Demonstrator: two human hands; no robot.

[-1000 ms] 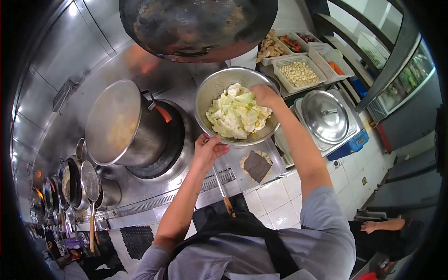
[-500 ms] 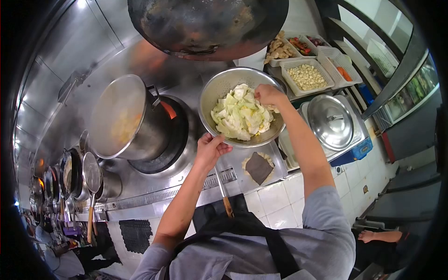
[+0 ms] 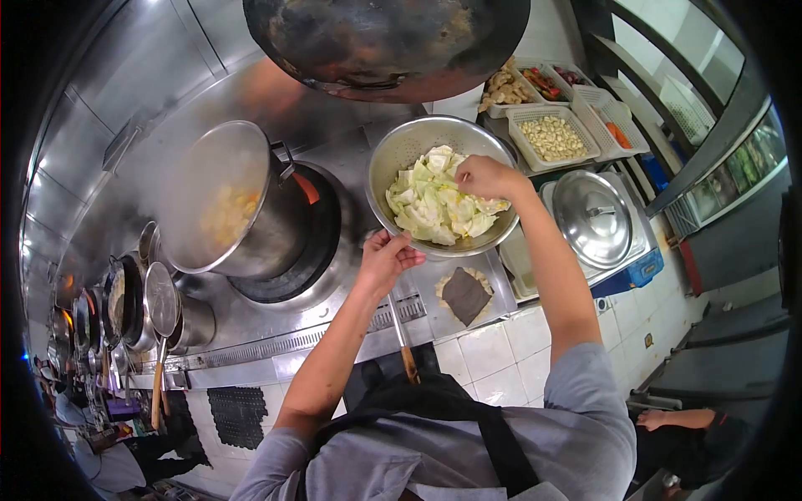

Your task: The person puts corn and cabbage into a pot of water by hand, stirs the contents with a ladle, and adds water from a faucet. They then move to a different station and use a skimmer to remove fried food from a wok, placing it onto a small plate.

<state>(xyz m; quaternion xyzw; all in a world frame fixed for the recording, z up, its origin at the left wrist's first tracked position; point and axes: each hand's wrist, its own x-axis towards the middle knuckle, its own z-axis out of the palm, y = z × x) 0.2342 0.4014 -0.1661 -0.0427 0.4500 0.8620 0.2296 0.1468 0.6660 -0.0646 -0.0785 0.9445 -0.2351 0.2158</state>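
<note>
A steel colander (image 3: 386, 150) holds torn pale-green cabbage (image 3: 443, 200) with small yellow bits among the leaves. My left hand (image 3: 389, 257) is at its near-left rim, thumb and fingers closed on the edge. Over the right side of the cabbage, my right hand (image 3: 487, 177) has its fingers curled together. What those fingers hold, if anything, is hidden. Below the left hand, a long-handled tool (image 3: 405, 351) with a wooden grip points toward my apron. A dark folded cloth (image 3: 466, 296) lies on the counter just in front of the colander.
Left of the colander, a large steaming pot (image 3: 284, 225) with yellowish food stands on a burner. A blackened wok (image 3: 384, 50) is at the top. Baskets of garlic (image 3: 550, 138) and ginger (image 3: 504, 86) sit right, beside a steel lid (image 3: 593, 219). Another person's hand (image 3: 652, 419) shows lower right.
My right hand has shifted slightly within the colander, its fingers curled more tightly over the cabbage. My left hand stays at the rim. More steam rises from the pot, and the view has shifted a little.
</note>
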